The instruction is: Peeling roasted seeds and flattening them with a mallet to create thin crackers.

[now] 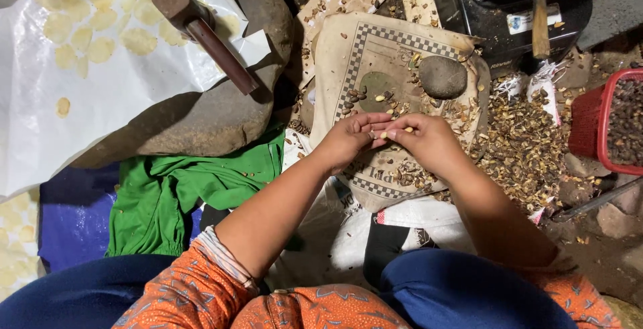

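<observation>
A small pale seed (387, 134), possibly a kernel, is pinched between the left hand (349, 139) and right hand (429, 140), held together above a worn sack (375, 48).

What is pinched between the fingertips of the left hand (349, 139) and the right hand (429, 140) is mostly covered; only a pale tip is seen. The red basket (593, 123) is cut off by the right edge, and its dark contents are too small to be identified. The wooden handle (539, 12) is cut off at the top edge.
</observation>
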